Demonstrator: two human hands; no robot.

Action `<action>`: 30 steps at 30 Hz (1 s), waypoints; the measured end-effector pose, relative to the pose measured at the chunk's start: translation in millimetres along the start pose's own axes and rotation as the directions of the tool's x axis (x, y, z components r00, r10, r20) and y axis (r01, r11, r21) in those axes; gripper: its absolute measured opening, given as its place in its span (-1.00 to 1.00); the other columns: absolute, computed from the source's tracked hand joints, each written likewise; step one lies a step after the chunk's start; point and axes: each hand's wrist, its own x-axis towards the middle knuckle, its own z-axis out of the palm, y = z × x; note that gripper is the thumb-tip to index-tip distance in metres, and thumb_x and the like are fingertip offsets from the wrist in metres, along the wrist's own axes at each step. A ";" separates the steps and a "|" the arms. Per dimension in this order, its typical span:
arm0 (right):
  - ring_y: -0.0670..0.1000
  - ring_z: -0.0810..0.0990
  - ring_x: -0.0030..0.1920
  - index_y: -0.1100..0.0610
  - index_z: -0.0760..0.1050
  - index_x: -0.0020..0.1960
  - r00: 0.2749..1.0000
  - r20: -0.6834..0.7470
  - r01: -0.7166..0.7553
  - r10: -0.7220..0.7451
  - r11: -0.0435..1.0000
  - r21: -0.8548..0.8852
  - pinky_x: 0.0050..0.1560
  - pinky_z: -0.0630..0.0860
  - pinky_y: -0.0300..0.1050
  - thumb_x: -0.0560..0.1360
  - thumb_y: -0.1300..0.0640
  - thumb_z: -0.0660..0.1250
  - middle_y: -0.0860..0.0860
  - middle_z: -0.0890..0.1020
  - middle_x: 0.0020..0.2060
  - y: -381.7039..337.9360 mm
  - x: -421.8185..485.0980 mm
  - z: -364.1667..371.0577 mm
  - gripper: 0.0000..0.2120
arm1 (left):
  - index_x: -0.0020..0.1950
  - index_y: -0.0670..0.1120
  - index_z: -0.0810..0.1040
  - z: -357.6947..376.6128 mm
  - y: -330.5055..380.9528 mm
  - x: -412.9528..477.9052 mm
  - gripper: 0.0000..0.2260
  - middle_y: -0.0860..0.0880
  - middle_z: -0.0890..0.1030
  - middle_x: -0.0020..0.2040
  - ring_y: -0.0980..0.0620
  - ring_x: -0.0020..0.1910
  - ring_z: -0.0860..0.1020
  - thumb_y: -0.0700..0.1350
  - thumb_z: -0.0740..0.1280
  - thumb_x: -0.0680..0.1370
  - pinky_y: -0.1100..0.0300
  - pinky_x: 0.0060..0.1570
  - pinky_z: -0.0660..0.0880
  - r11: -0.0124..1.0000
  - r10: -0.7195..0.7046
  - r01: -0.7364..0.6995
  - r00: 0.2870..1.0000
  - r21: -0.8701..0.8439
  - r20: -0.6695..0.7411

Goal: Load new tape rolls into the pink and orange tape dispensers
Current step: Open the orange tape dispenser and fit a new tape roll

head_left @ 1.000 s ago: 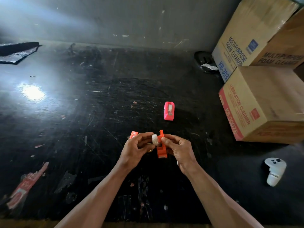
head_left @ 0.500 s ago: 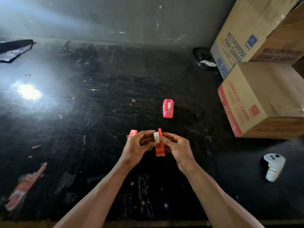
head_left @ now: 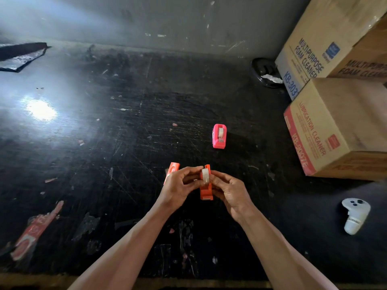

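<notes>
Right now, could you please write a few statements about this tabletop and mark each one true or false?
1. The pink dispenser stands on the table, touched by neither hand. True.
2. The pink dispenser is empty. False: a pale roll sits in it.
3. The left hand and right hand hold the orange dispenser and white tape roll together. True.
4. Nothing lies right of the hands. False: a white controller lies there.
</notes>
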 end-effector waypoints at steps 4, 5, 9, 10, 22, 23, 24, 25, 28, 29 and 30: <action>0.08 0.79 0.00 0.14 0.68 0.12 1.000 -0.007 -0.009 0.009 1.000 -0.005 0.10 0.67 0.01 0.51 0.19 0.47 0.12 0.79 -0.03 3.2 1.9 1.3 -0.81 | 0.25 0.05 0.61 -1.5 -1.9 -0.7 -0.64 0.10 0.73 0.11 0.17 0.15 0.70 -0.23 0.51 0.50 0.23 0.22 0.60 0.999 0.014 -0.014 1.000 0.049 0.009; 0.07 0.79 -0.01 0.15 0.68 0.13 1.000 -0.008 -0.009 0.009 1.000 -0.004 0.09 0.67 0.00 0.52 0.20 0.46 0.12 0.80 -0.03 3.7 2.4 1.7 -0.82 | 0.24 0.07 0.61 -1.9 -2.2 -0.6 -0.64 0.11 0.74 0.10 0.17 0.15 0.70 -0.21 0.51 0.49 0.22 0.23 0.60 0.999 0.012 -0.013 1.000 0.049 0.009; 0.04 0.80 -0.04 0.16 0.68 0.14 1.000 -0.012 0.002 -0.002 1.000 -0.005 -0.03 0.66 -0.11 0.55 0.20 0.44 0.12 0.80 -0.05 5.3 5.7 3.3 -0.82 | 0.23 0.15 0.62 -4.1 -6.5 2.2 -0.61 0.15 0.75 0.10 0.14 0.17 0.70 -0.05 0.53 0.42 0.15 0.25 0.59 1.000 -0.013 0.013 1.000 0.022 0.010; 0.04 0.80 -0.04 0.16 0.68 0.15 1.000 -0.014 0.007 -0.007 1.000 -0.007 -0.05 0.66 -0.13 0.56 0.20 0.44 0.11 0.80 -0.05 6.1 6.9 3.9 -0.82 | 0.27 0.10 0.63 -5.3 -9.5 3.5 -0.59 0.13 0.75 0.11 0.13 0.18 0.70 -0.05 0.54 0.42 0.13 0.26 0.58 1.000 -0.024 0.024 1.000 0.019 0.001; 0.04 0.80 -0.04 0.14 0.69 0.18 0.984 -0.111 0.120 -0.136 0.983 -0.140 -0.03 0.71 -0.08 0.58 0.24 0.42 0.09 0.80 -0.05 18.1 29.4 1.4 -0.81 | 0.31 0.06 0.64 -43.2 -45.5 17.9 -0.57 0.07 0.63 0.20 0.11 0.15 0.65 -0.03 0.59 0.46 0.07 0.20 0.62 0.936 -0.047 0.146 0.953 0.320 -0.298; 0.03 0.80 -0.04 0.13 0.69 0.17 0.983 -0.115 0.126 -0.144 0.980 -0.152 -0.04 0.71 -0.10 0.58 0.24 0.42 0.09 0.80 -0.05 18.8 31.0 0.9 -0.81 | 0.31 0.07 0.64 -45.4 -49.6 21.0 -0.58 0.07 0.60 0.20 0.08 0.15 0.64 0.00 0.58 0.46 0.02 0.18 0.62 0.922 -0.053 0.171 0.944 0.348 -0.326; 0.03 0.80 -0.05 0.12 0.69 0.17 0.982 -0.118 0.131 -0.151 0.978 -0.161 -0.04 0.71 -0.10 0.58 0.24 0.42 0.09 0.80 -0.06 19.7 32.6 0.3 -0.81 | 0.32 0.07 0.62 -47.0 -52.6 23.9 -0.57 0.05 0.57 0.21 0.03 0.16 0.62 0.02 0.56 0.47 -0.02 0.18 0.62 0.903 -0.065 0.205 0.935 0.378 -0.350; 0.03 0.80 -0.05 0.12 0.69 0.17 0.980 -0.122 0.134 -0.156 0.976 -0.172 -0.02 0.71 -0.07 0.58 0.24 0.43 0.09 0.80 -0.06 21.3 34.5 -0.3 -0.81 | 0.35 0.05 0.60 -48.1 -54.8 27.1 -0.56 0.01 0.56 0.23 -0.02 0.17 0.61 0.03 0.54 0.49 -0.03 0.19 0.61 0.877 -0.087 0.247 0.925 0.413 -0.369; 0.04 0.79 -0.03 0.11 0.69 0.17 0.978 -0.138 0.129 -0.158 0.972 -0.197 0.02 0.71 0.00 0.56 0.22 0.45 0.09 0.80 -0.05 26.2 40.5 -2.9 -0.81 | 0.43 -0.01 0.52 -49.0 -61.1 36.1 -0.47 -0.10 0.55 0.29 -0.12 0.25 0.57 0.06 0.52 0.50 -0.04 0.23 0.55 0.790 -0.160 0.353 0.908 0.501 -0.388; 0.05 0.79 -0.02 0.09 0.69 0.16 0.978 -0.141 0.126 -0.156 0.972 -0.200 0.03 0.71 0.01 0.56 0.22 0.45 0.09 0.79 -0.04 27.9 42.5 -3.7 -0.81 | 0.45 -0.03 0.51 -48.7 -63.2 38.4 -0.45 -0.11 0.55 0.31 -0.13 0.28 0.56 0.07 0.52 0.50 -0.04 0.24 0.54 0.771 -0.170 0.367 0.906 0.521 -0.388; 0.05 0.79 -0.02 0.08 0.69 0.16 0.978 -0.142 0.121 -0.151 0.972 -0.201 0.03 0.71 0.02 0.56 0.21 0.46 0.09 0.79 -0.04 29.4 43.9 -4.3 -0.81 | 0.46 -0.04 0.50 -48.0 -64.2 40.2 -0.43 -0.13 0.56 0.32 -0.14 0.30 0.55 0.08 0.51 0.50 -0.04 0.25 0.52 0.753 -0.173 0.375 0.905 0.540 -0.387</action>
